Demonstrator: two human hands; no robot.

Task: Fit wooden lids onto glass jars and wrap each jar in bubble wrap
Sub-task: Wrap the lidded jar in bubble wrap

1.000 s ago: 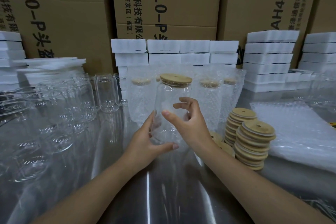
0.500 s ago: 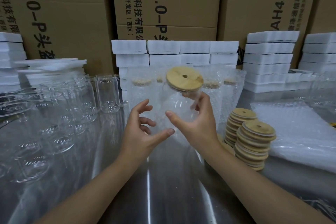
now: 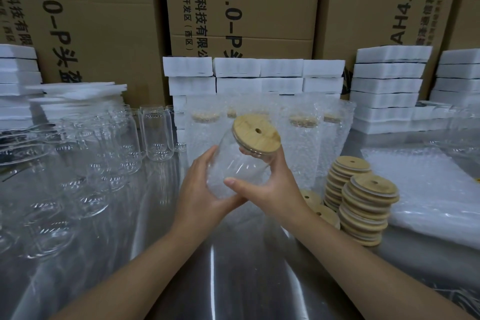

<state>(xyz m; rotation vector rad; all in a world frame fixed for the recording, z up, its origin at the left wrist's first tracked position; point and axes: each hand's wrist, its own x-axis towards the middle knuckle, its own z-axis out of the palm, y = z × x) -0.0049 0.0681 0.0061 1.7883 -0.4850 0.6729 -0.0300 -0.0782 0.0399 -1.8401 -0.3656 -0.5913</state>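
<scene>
1. Noted clear cylindrical glass jar [image 3: 241,163] lifted off the shiny steel bench [image 3: 233,280], tilted with mouth up and to the right, just left of the two stacks of round pale wooden lids [image 3: 368,205].
2. Noted round wooden lid with a small centre hole [image 3: 255,134] seated on the jar mouth; cannot tell whether pressed fully home.
3. Left hand [image 3: 200,189]: fingers [image 3: 207,157] curled round the lower left wall, palm cupping the base. Right hand [image 3: 275,184]: thumb laid across the front of the glass, fingers wrapped behind just under the lid. Both gripping the jar, nothing else held.
4. Judged step: lidding of this jar done or nearly so; wrapping not yet begun.
5. Next move likely calls for a sheet from the pile of clear bubble wrap [image 3: 428,189] right of the lid stacks, with one hand freed and the other holding the jar.
6. Behind and left of the lid stacks: row of wrapped, lidded jars [image 3: 301,150]. Far left of the lid stacks: bare open jars [image 3: 155,132], no lids on them.
</scene>
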